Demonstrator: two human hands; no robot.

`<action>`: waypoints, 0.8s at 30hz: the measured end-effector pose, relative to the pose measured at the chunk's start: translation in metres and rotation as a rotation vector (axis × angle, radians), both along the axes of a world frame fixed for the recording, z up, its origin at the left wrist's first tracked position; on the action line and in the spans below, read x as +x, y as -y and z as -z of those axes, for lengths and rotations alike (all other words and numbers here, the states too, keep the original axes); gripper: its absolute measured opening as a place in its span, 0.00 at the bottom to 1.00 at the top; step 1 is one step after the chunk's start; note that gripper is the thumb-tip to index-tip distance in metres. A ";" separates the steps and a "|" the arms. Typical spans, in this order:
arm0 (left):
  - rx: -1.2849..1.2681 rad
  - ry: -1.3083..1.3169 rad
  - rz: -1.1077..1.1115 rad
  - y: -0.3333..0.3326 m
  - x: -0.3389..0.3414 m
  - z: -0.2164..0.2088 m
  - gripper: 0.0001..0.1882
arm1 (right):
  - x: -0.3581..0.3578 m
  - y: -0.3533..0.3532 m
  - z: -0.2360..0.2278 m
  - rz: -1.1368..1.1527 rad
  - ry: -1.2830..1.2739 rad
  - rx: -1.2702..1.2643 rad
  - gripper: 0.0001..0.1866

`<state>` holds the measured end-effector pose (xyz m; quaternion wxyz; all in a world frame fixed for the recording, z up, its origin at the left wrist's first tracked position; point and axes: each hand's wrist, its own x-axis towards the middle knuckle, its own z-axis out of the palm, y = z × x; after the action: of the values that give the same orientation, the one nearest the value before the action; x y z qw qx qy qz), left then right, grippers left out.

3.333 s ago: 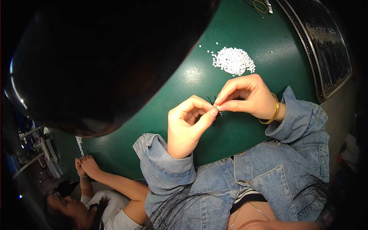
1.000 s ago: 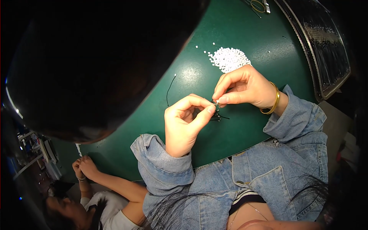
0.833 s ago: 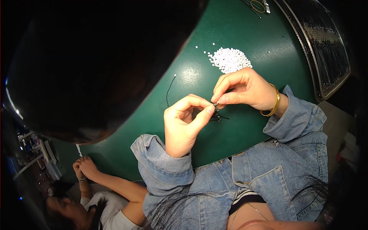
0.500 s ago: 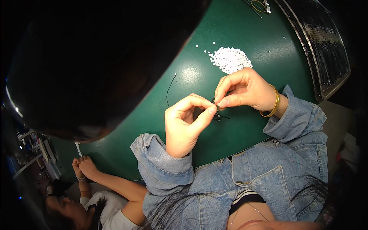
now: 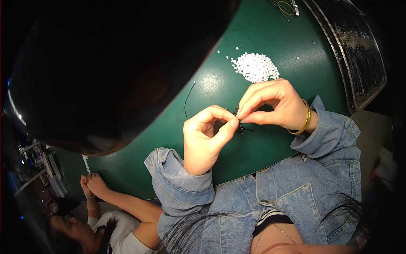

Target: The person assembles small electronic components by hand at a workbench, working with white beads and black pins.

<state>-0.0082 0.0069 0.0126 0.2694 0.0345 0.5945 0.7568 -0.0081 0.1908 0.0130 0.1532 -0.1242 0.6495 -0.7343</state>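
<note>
Over the green table, my left hand (image 5: 206, 137) is closed in a pinch, thumb against forefinger. A small dark cluster that looks like short black wires (image 5: 242, 128) shows at and just beyond its fingertips. My right hand (image 5: 277, 105), a gold bangle on its wrist, is closed too, its thumb and forefinger meeting at the left fingertips. What lies between the right fingertips is hidden. Beyond the right hand is a heap of tiny white connector housings (image 5: 256, 67). A single black wire (image 5: 186, 101) with a white piece on its end lies left of it.
The green tabletop (image 5: 304, 80) carries a few stray white pieces. A rack of many black wires (image 5: 357, 51) stands at the far right. A yellow wire loop (image 5: 285, 6) lies at the top edge. A large dark shape (image 5: 105, 76) covers the upper left. A co-worker's hands (image 5: 93, 185) rest at lower left.
My right hand has shifted slightly down and right, its fingers straighter, and its fingertips now cover the tiny piece that showed between them. My left hand has barely moved.
</note>
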 end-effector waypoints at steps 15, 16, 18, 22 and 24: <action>0.081 0.042 0.051 -0.001 0.001 -0.002 0.02 | 0.000 0.000 0.008 -0.029 0.106 -0.136 0.04; 0.078 0.037 0.054 -0.001 0.001 -0.002 0.02 | 0.000 0.000 0.009 -0.041 0.108 -0.148 0.04; 0.073 0.029 0.061 0.000 0.002 -0.002 0.02 | -0.001 -0.001 0.010 -0.051 0.111 -0.159 0.04; -0.005 0.005 0.008 -0.001 0.002 -0.001 0.02 | -0.002 -0.002 0.009 -0.029 -0.098 0.029 0.03; -0.069 -0.049 -0.019 -0.001 -0.001 0.000 0.03 | -0.003 -0.002 0.007 0.018 -0.125 0.136 0.03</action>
<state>-0.0091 0.0083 0.0123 0.2484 0.0382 0.6270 0.7374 -0.0116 0.1924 0.0061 0.1139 -0.1535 0.7073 -0.6806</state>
